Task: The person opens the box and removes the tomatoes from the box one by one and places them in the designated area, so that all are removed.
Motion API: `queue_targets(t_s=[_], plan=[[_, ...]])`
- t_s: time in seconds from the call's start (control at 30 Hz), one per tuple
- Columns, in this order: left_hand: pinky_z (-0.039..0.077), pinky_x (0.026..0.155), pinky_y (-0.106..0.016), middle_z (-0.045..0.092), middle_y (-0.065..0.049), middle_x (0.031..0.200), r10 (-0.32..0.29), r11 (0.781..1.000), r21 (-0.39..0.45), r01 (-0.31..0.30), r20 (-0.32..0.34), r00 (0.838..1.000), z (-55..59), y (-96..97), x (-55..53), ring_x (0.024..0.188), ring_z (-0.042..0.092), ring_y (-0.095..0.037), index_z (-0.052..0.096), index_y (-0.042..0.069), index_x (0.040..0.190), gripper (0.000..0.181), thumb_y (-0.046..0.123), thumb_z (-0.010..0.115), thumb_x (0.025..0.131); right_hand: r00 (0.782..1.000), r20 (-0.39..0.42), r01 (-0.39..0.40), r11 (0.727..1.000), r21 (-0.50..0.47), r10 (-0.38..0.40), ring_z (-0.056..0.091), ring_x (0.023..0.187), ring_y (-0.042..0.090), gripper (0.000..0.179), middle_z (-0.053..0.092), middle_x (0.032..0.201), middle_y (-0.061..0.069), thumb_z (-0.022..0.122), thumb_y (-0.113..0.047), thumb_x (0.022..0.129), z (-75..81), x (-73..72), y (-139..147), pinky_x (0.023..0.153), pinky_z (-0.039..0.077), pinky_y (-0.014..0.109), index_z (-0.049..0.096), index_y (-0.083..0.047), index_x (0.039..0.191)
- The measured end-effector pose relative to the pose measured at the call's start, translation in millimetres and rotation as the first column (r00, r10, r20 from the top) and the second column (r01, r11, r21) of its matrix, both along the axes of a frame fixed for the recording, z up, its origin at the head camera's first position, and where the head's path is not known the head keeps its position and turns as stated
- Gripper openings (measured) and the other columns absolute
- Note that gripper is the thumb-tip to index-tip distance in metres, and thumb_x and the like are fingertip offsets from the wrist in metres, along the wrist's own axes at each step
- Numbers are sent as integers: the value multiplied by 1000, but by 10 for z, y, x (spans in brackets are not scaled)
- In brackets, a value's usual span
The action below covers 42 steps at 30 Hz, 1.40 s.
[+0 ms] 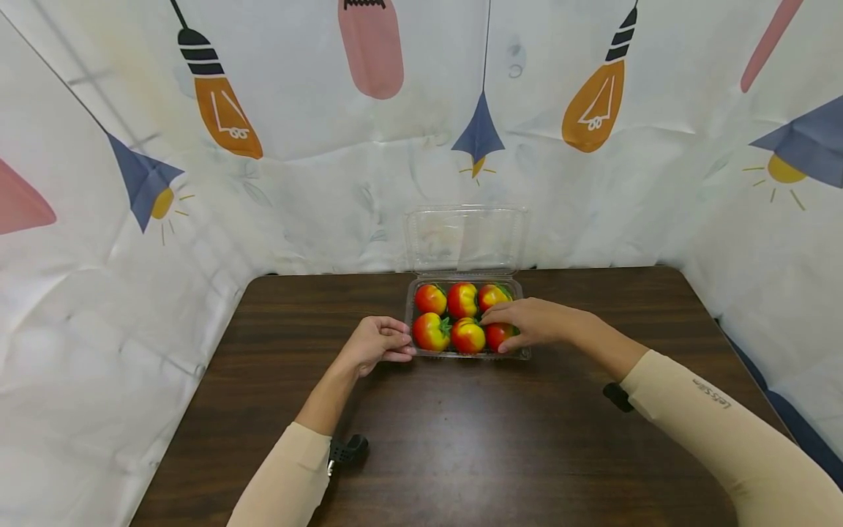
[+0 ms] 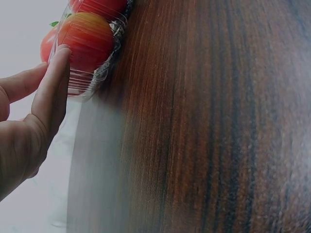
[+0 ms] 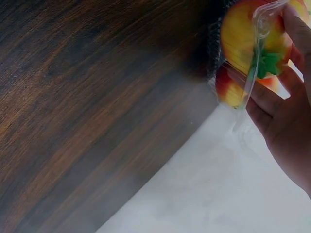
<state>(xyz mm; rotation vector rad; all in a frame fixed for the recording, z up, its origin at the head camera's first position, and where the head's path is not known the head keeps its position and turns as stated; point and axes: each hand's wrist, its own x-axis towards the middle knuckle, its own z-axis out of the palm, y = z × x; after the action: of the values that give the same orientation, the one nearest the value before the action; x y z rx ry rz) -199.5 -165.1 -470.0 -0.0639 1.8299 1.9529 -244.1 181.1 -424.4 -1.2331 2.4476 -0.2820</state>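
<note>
A clear plastic container [image 1: 465, 356] stands at the table's far edge with its hinged lid [image 1: 467, 238] raised. Red-and-yellow tomatoes with green leafy tops fill it in two rows. My left hand [image 1: 380, 344] pinches the container's left rim near the front corner, thumb over the edge and fingers along the outer wall. From the right, my right hand [image 1: 536, 322] reaches into the container. Its thumb and fingers curl round the front-right tomato [image 1: 498, 335], partly hiding it. The right wrist view shows that tomato [image 3: 243, 36] between thumb and fingers, behind the clear rim.
A dark wood-grain table [image 1: 448, 439] lies under both arms. Behind it hangs a white cloth [image 1: 316, 197] printed with lamps and bulbs, close to the raised lid. Dark bands with small devices [image 1: 349, 450] sit at the wrists.
</note>
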Motion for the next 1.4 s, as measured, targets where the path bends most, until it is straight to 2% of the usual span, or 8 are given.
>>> queue_targets(t_s=[0.2,0.5,0.97,1.4], plan=[[66,71,-36,71,-10,84,4,1000,0,-4,1,1000,10,13,2,71,77,-20,53,-17,119,25,-9,63,97,997,73,17,999,37,-20,45,147,36,63,51,156,11,75,-37,95,42,-24,-10,122,38,56,54,-12,149],[66,72,-36,71,-10,84,8,1000,-15,-8,1,1000,-2,14,-8,72,77,-20,54,-17,119,25,-9,63,97,984,166,55,995,87,-69,46,143,34,64,50,155,12,79,-26,93,112,-41,-74,122,39,54,51,-10,148],[66,71,-36,72,-10,83,19,1000,-22,-18,14,1000,-7,25,-17,71,77,-20,56,-15,116,22,-8,64,97,978,186,83,993,85,-98,52,133,30,60,53,148,9,78,-21,92,149,-11,-102,118,44,52,53,-10,144],[66,72,-37,72,-11,85,21,999,-45,-19,28,999,3,29,-11,72,77,-22,57,-14,116,21,-8,64,97,979,175,95,995,40,-101,53,131,31,59,54,148,8,77,-22,91,71,-11,-59,118,44,54,54,-12,144]])
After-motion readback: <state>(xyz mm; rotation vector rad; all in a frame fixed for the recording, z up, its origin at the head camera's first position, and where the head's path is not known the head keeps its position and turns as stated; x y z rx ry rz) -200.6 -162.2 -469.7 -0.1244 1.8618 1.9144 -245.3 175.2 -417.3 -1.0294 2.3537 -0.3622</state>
